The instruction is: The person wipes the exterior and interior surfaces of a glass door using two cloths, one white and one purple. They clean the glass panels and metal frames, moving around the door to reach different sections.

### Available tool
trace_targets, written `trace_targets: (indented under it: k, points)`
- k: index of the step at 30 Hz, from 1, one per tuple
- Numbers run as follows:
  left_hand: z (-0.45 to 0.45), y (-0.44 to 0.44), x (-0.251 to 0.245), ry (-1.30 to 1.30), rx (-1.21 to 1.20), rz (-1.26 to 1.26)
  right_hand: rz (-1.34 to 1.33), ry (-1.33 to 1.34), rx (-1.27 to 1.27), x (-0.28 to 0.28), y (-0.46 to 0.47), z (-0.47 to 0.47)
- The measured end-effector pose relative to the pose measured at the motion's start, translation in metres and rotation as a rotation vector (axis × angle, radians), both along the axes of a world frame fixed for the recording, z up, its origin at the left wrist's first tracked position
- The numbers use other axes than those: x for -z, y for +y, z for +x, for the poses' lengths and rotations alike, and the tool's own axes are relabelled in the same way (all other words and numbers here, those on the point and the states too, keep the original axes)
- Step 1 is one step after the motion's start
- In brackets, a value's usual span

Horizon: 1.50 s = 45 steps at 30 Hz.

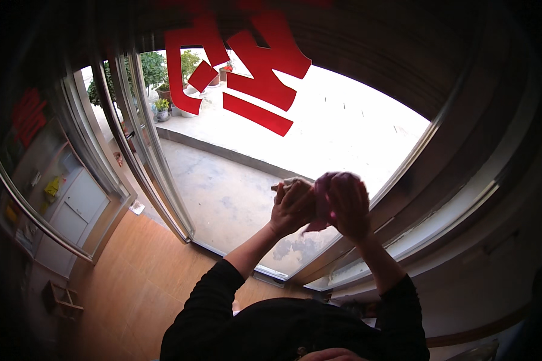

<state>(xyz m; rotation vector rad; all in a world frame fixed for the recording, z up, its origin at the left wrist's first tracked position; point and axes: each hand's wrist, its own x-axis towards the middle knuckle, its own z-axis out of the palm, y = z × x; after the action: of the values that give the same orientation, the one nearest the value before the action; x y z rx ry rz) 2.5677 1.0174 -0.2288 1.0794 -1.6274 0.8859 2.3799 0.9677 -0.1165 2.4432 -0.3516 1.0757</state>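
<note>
My left hand point(293, 208) is raised in front of a glass door pane point(235, 189), with its fingers closed around a bunched pale cloth point(293, 182). Right beside it, my right hand point(353, 212) grips a crumpled purple-pink cloth point(324, 198), one corner of which hangs down between the hands. Both cloths are at or close to the glass; whether they press on it I cannot tell. Large red characters point(266, 76) are stuck on the upper part of the pane.
Metal door frames point(151, 135) stand to the left, beside a white cabinet point(79, 203) and a small wooden stool point(63, 300) on the tan tiled floor point(131, 275). Beyond the glass are a low concrete step point(226, 151) and several potted plants point(161, 108). A pale ledge point(415, 239) runs along the right.
</note>
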Motion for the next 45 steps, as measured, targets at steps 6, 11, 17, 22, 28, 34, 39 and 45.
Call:
trace_targets:
  k: [6, 11, 17, 22, 28, 34, 39, 45]
  points:
    - [0.029, 0.011, -0.010, 0.208, 0.236, 0.150, 0.296, 0.316, 0.021, -0.046, -0.011, -0.014]
    - [0.060, 0.030, -0.064, 0.231, -0.055, -0.050, 0.997, -0.665, -0.570, -0.196, -0.015, -0.010]
    - [0.045, 0.032, -0.047, 0.454, -0.249, -0.141, -0.377, -0.669, -0.119, -0.282, -0.033, 0.033]
    - [0.062, 0.035, -0.009, 0.998, -0.040, 0.012, -0.139, -0.479, -0.326, -0.186, -0.027, 0.097]
    - [0.131, 0.077, -0.125, 0.878, -0.119, -0.221, -0.089, -0.039, -0.359, -0.046, 0.007, 0.079]
    - [0.154, 0.046, -0.289, 0.070, -0.288, -0.520, 0.450, 0.141, -0.481, -0.071, -0.008, 0.016]
    - [0.123, 0.009, -0.259, 0.267, 0.285, -0.234, 0.558, -0.574, -0.298, -0.163, -0.049, -0.024]
    - [0.151, 0.042, -0.131, 0.360, 0.593, 0.201, -0.650, -0.535, 0.507, -0.256, -0.118, -0.001]
